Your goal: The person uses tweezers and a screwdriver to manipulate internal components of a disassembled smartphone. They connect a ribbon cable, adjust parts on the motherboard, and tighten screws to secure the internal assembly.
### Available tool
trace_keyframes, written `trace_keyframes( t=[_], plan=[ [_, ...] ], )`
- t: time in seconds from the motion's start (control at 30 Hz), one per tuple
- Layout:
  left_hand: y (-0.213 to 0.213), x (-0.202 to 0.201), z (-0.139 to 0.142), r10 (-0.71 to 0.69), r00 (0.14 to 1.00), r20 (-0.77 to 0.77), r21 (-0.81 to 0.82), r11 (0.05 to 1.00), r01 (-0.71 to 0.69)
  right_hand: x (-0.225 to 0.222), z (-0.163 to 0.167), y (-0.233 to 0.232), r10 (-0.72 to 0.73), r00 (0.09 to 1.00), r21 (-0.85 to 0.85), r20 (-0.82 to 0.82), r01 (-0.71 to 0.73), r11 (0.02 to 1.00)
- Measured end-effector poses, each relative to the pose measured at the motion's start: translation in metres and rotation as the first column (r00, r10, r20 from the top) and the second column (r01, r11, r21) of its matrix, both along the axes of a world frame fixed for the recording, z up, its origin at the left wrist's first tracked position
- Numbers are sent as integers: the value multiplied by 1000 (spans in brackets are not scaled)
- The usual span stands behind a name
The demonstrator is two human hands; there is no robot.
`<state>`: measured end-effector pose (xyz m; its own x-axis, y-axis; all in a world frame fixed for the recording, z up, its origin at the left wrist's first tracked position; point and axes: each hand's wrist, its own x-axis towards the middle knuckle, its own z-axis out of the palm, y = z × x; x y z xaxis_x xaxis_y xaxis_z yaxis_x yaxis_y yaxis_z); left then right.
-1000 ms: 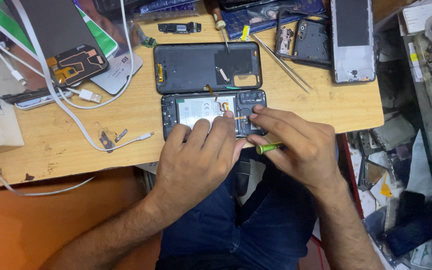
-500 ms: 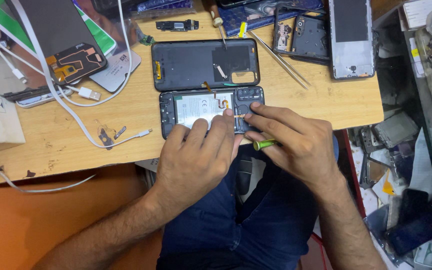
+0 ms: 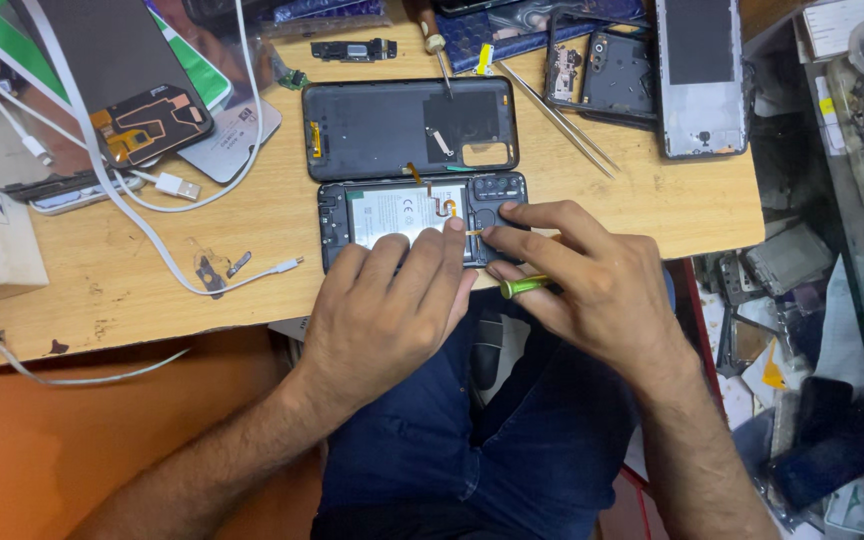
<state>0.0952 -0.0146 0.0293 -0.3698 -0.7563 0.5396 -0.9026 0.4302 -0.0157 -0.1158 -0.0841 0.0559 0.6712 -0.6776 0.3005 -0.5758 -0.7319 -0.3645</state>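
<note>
I am working on the open phone (image 3: 422,215) that lies near the front edge of the wooden bench (image 3: 132,290), right in front of me. Its back is off, so I can see the white battery and the small parts inside. The dark back cover (image 3: 382,125) lies just behind it, touching or almost touching it.

My left hand (image 3: 392,315) lies flat on the phone and holds it down. Its fingers are stretched out over the battery, not curled around anything. My right hand (image 3: 592,285) is closed around a small screwdriver with a green handle (image 3: 524,286). The fingertips of that hand press down by the camera end of the phone. The tip of the tool is hidden under my fingers, so I cannot tell just what it touches.

I think I am at the step of loosening a tiny part near the top of the phone. The next move needs a soft, slow push, with the phone kept very still, because the thin orange strip (image 3: 442,205) beside my fingers looks easy to tear.

A white cable (image 3: 152,235) and long tweezers (image 3: 562,120) lie well apart from my hands.
</note>
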Motion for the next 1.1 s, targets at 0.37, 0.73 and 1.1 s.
trace_keyframes(
  t=[0.37, 0.73, 1.1],
  plan=[
    [-4, 6, -12, -52, 993, -106, -17, 999, 50, 0, 0, -4, -1, 999, 41, -39, 2, 999],
    [-4, 7, -18, -45, 987, -152, -8, 999, 44, -2, 2, -10, 59, 995, -31, -84, -62, 998],
    [-3, 7, -19, -47, 995, -88, 13, 999, 48, -6, -14, -18, 36, 992, 99, 120, -48, 994]
  ],
)
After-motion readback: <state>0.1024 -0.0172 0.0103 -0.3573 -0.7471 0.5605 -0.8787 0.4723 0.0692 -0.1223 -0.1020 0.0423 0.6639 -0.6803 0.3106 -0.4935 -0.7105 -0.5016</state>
